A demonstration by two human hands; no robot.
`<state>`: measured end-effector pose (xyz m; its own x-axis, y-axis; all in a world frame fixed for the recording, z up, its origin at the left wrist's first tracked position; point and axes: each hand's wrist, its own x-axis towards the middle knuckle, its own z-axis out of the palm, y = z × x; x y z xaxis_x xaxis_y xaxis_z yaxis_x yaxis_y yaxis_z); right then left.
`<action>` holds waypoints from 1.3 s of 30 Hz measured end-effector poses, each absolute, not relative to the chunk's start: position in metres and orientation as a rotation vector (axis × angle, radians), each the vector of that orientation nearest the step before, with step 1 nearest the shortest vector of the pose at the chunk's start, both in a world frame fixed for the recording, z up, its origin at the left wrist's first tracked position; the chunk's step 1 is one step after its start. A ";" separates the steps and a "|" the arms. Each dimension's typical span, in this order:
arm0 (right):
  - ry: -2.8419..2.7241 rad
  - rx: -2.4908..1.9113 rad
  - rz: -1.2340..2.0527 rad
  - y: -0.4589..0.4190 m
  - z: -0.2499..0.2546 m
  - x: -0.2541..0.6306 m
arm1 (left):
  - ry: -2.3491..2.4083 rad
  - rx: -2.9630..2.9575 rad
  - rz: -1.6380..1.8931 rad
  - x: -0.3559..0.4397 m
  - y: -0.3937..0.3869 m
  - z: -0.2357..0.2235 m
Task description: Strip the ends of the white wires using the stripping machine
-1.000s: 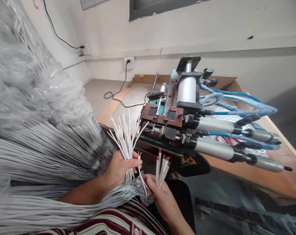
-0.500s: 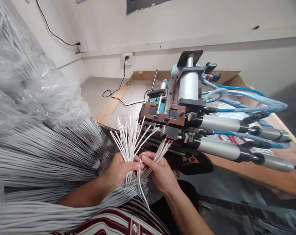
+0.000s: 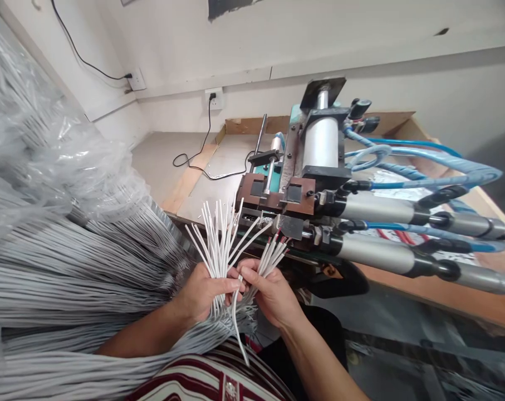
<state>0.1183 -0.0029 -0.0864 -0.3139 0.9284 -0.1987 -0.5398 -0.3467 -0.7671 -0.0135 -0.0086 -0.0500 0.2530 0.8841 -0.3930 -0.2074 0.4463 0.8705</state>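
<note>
My left hand [image 3: 210, 289] is closed round a bundle of white cables [image 3: 219, 239], whose upper ends fan out. My right hand [image 3: 271, 287] grips a smaller bunch of cables [image 3: 273, 253]; red tips show at several of its ends. Both hands meet at the fingertips, where one loose cable [image 3: 236, 328] is pinched and hangs down toward my lap. Just beyond the hands stands a pneumatic machine with brown jaw blocks [image 3: 300, 195] and a dark metal plate [image 3: 291, 227]. The lower parts of both bundles are partly hidden by my hands.
Long stacks of grey-white cables [image 3: 81, 267] under clear plastic wrap [image 3: 97, 172] fill the left side. Silver air cylinders [image 3: 377, 253] and blue hoses [image 3: 444, 159] extend right on the wooden-edged bench [image 3: 436, 295]. A black cord [image 3: 210, 120] runs to a wall socket.
The camera view has shifted slightly. Both hands keep their grips, and the cable between them now hangs a little further left.
</note>
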 end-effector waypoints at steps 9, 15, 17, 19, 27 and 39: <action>-0.689 -0.986 1.618 -0.012 -0.088 0.123 | 1.128 0.707 0.947 -0.015 -0.009 -0.049; -1.151 -1.066 1.638 -0.039 -0.086 0.126 | 1.175 0.718 1.083 -0.016 -0.009 -0.046; -1.284 -1.051 1.557 -0.041 -0.083 0.123 | 1.194 0.732 1.107 -0.016 -0.009 -0.045; -1.344 -1.042 1.491 -0.040 -0.081 0.120 | 1.208 0.739 1.124 -0.016 -0.007 -0.043; -1.271 -1.102 1.353 -0.035 -0.080 0.117 | 1.214 0.821 1.153 -0.017 0.003 -0.038; -1.087 -1.147 1.179 -0.020 -0.069 0.123 | 1.138 0.844 1.221 -0.008 0.024 -0.015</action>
